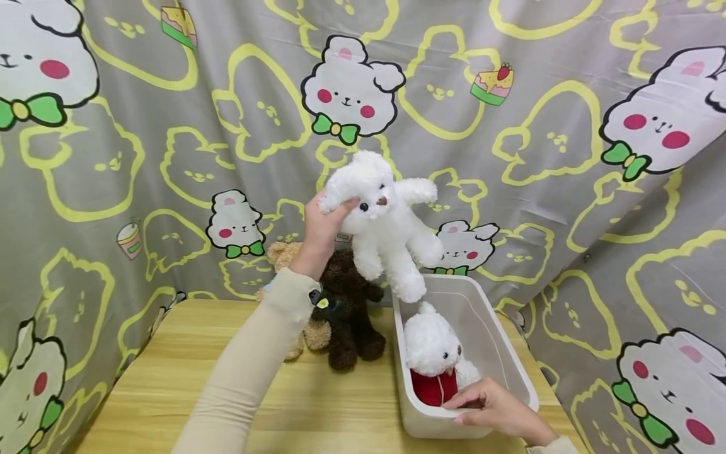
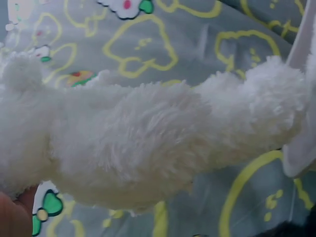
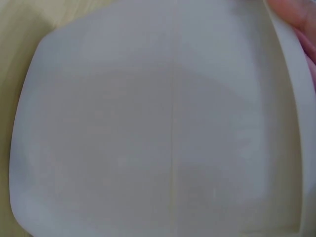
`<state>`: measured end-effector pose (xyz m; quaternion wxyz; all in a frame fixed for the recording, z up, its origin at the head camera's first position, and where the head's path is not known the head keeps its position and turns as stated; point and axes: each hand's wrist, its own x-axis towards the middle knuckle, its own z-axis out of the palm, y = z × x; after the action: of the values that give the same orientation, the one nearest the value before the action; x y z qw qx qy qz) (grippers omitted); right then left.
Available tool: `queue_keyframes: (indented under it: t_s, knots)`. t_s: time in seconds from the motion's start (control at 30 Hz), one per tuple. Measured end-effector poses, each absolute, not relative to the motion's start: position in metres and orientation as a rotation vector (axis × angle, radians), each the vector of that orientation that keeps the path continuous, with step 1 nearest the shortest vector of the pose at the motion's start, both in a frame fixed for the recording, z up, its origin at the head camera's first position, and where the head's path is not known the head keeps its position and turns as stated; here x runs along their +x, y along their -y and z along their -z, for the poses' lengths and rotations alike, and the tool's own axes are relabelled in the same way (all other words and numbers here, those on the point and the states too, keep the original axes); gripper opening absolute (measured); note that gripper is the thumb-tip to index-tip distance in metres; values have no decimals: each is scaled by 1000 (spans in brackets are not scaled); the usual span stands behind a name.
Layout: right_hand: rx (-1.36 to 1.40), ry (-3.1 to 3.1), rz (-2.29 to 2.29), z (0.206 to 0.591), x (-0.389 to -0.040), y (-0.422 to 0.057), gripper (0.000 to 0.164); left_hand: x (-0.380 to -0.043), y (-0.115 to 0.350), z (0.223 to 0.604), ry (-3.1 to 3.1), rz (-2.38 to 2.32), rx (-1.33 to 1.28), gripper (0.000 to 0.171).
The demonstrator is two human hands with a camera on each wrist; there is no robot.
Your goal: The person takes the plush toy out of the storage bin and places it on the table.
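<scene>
My left hand [image 1: 324, 227] grips a white plush bear [image 1: 391, 221] by the side of its head and holds it in the air, its legs hanging over the left part of a pale plastic bin [image 1: 513, 362]. In the left wrist view the bear's fluffy body [image 2: 133, 143] fills the middle. The near rim of the bin is pinched by my right hand [image 1: 499, 407]. Inside the bin sits another white plush bear [image 1: 428, 340] in a red garment [image 1: 433, 386]. From the right wrist, the bin's outer wall [image 3: 148, 138] takes up most of the view.
Left of the bin, a dark brown plush bear [image 1: 354, 315] sits on the wooden table [image 1: 317, 410]. A light tan plush bear [image 1: 282, 254] is beside it, partly hidden by my left arm. A grey patterned curtain [image 1: 442, 19] hangs behind and at both sides.
</scene>
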<state>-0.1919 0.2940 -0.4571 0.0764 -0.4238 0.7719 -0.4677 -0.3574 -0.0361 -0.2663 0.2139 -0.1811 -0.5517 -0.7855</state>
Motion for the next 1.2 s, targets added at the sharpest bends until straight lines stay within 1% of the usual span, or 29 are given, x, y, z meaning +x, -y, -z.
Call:
queue_keyframes:
  t_s: [0.1,0.27,0.6,0.87,0.93,1.2]
  knots:
    - [-1268,-2325,1399,458,-192,-295,21,-353,48,258,1526,2192,-478,41]
    - [-1264,-2322,1401,458,-193,-294,21,-345,75,250,1562,2242,-461,44]
    - [-1242,-2306,1412,455,-195,-296,21,-330,125,254,1792,2291,-515,42]
    - [-1261,-2291,1416,455,-196,-296,21,-320,167,271,1939,2327,-649,25]
    - [-1277,-2291,1419,454,-196,-295,21,-319,177,278,1959,2339,-688,24]
    - [-1256,-2267,1414,453,-196,-295,21,-322,209,319,2084,2311,-778,28]
